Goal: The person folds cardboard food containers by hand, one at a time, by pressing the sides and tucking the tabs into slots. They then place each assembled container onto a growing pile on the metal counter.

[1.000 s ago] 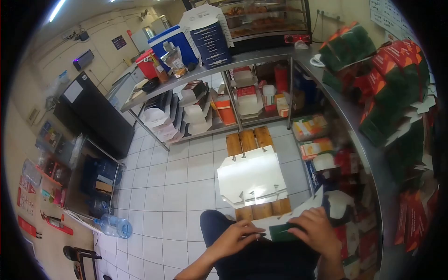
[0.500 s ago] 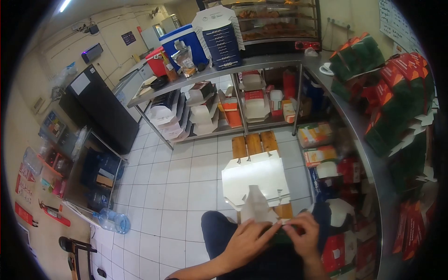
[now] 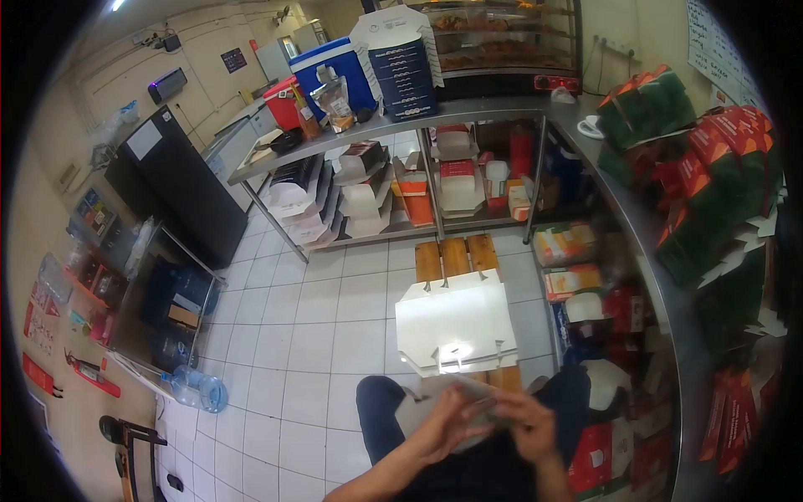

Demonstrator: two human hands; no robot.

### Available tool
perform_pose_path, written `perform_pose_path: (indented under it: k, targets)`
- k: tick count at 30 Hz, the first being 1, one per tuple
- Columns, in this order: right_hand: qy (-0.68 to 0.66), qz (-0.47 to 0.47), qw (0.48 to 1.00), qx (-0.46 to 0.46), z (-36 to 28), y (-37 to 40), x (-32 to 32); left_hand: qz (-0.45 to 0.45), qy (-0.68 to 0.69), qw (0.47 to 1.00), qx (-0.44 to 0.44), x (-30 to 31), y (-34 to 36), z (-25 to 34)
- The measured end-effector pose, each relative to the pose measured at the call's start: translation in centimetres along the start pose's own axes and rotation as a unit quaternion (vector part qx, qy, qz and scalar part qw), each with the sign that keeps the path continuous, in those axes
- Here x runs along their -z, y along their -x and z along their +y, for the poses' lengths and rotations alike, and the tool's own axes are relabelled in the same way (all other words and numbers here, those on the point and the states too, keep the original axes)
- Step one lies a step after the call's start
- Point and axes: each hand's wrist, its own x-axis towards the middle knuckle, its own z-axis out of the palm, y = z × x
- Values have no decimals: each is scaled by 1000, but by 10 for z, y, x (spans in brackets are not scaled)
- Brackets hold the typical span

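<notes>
Over my lap I hold a partly folded cardboard carton (image 3: 416, 412), its pale inner side showing. My left hand (image 3: 452, 425) is closed on its left part, fingers bent over the board. At the carton's right edge, my right hand (image 3: 527, 421) pinches the board with thumb and fingers; the exact grip is blurred. Just beyond my hands, a stack of flat white carton blanks (image 3: 456, 322) with cut slots lies on a slatted wooden bench (image 3: 483, 251). Both hands hide part of the carton.
Folded green and red cartons (image 3: 711, 184) are piled on the steel counter (image 3: 623, 209) at my right. Ahead, a shelf (image 3: 393, 234) holds nested boxes. A tall stack of dark blue cartons (image 3: 403, 79) stands above it. A water bottle (image 3: 201, 391) lies on the floor to the left.
The carton has tipped down from standing upright to lying lower and flatter over my lap. My left hand has turned and bent its fingers around it; my right hand has shifted slightly left.
</notes>
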Motion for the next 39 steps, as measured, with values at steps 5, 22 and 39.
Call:
perform_pose_path:
  k: [5, 22, 39]
  targets:
    - [125, -16, 986, 112, -3, -3, -16, 83, -11, 995, -48, -8, -20, -3]
    - [-28, 224, 973, 51, -10, -5, -60, 32, -254, 921, -293, -42, 14, -43]
    - [-84, 184, 977, 62, -10, -20, -5, 6, -537, 750, -385, -28, 32, 24]
